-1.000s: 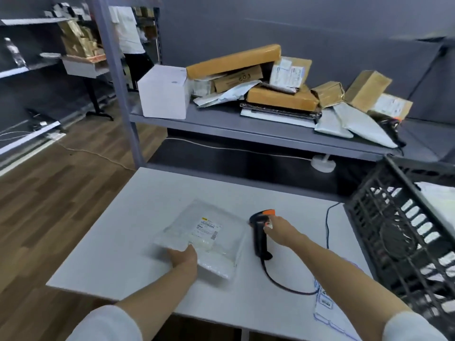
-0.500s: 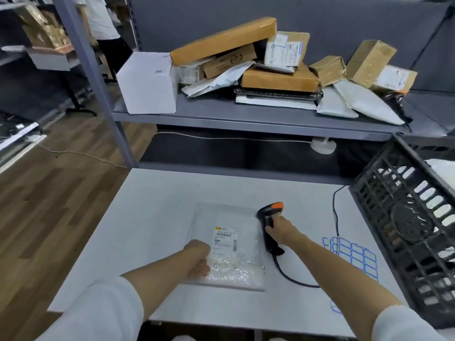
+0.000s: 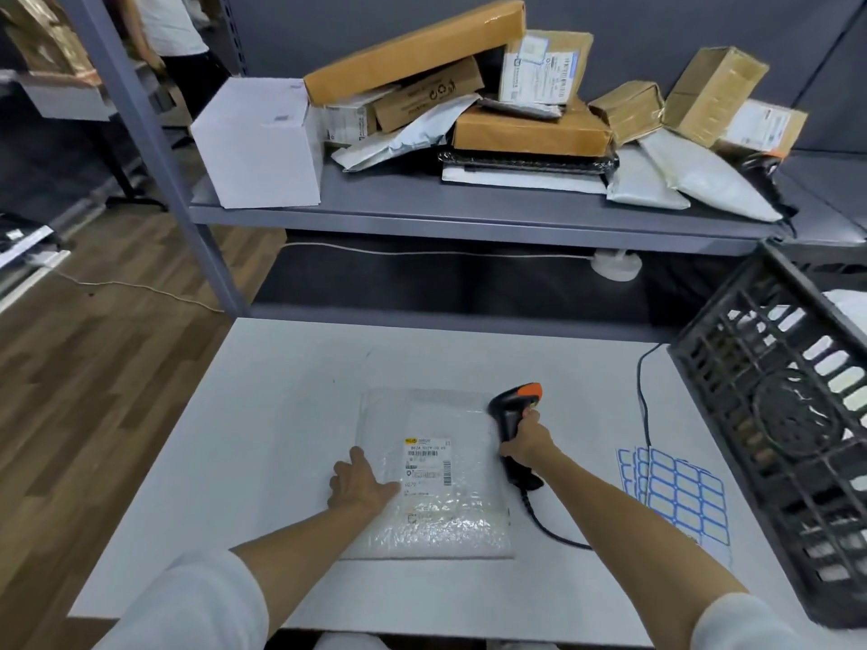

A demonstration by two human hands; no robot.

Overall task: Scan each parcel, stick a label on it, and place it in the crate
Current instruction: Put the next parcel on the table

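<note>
Two hands are busy: my left hand (image 3: 361,485) presses flat, fingers spread, on the left edge of the bubble-wrap parcel (image 3: 434,476), which lies on the table (image 3: 281,391) between my hands, its long axis running away from me. My right hand (image 3: 525,441) grips the scanner (image 3: 513,410) just beside the parcel's right edge. Its barcode label (image 3: 427,462) sits nearer the left hand; the scanner head, I think, points away, so it must swing left. Sticker sheets (image 3: 675,494) and the crate (image 3: 788,415) lie to my right.
</note>
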